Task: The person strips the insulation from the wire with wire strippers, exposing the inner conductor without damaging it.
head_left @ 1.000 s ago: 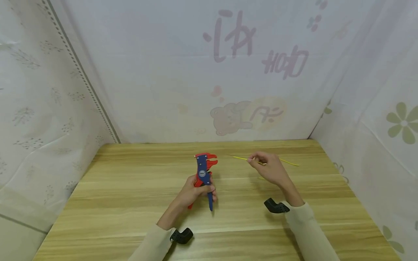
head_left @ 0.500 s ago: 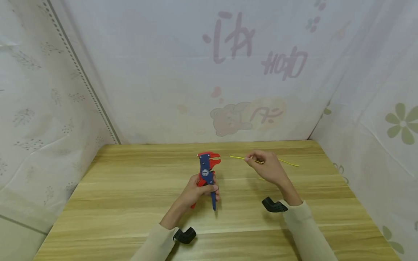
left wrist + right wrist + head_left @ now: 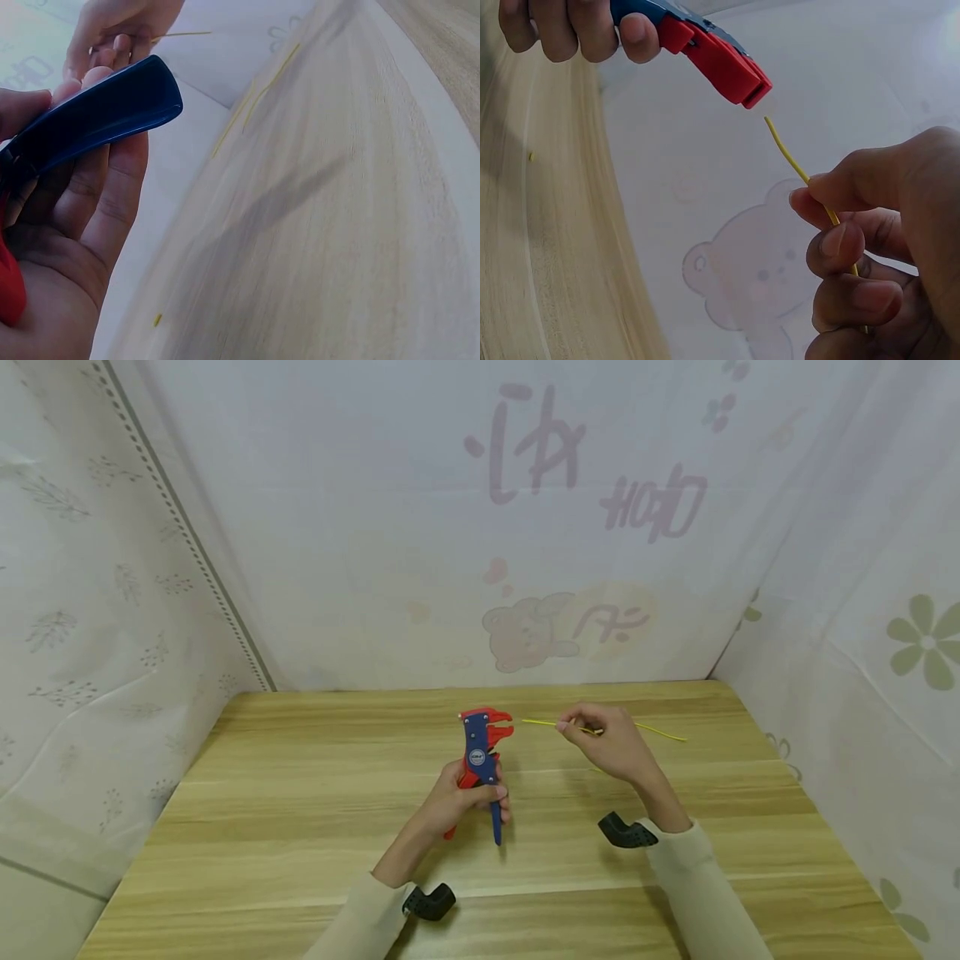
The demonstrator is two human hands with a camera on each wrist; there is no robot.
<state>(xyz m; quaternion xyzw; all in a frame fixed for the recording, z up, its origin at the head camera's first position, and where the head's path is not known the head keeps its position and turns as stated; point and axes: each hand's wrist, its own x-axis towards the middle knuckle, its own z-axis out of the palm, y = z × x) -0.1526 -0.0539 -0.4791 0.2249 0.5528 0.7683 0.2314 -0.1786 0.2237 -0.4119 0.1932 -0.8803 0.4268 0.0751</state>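
My left hand [image 3: 463,800] grips the handles of a red and blue wire stripper [image 3: 477,752], whose red jaws stand apart and face right. One blue handle [image 3: 105,109] crosses the fingers in the left wrist view. Thumb and forefinger of my right hand [image 3: 609,742] pinch a thin yellow wire [image 3: 538,722]. Its free end points left, a short gap from the stripper's red nose [image 3: 739,79]. The rest of this wire [image 3: 832,217] runs down past the curled fingers, partly hidden by them.
More yellow wires lie on the wooden table: one wire [image 3: 662,733] to the right behind my right hand, another wire [image 3: 597,769] mostly hidden under it. A tiny yellow piece [image 3: 157,320] lies on the tabletop. Patterned cloth [image 3: 375,568] hangs behind and at both sides.
My left hand has carried the wire stripper to the right. My right hand has shifted slightly left with the wire, so the gap between wire end and stripper jaws has narrowed.
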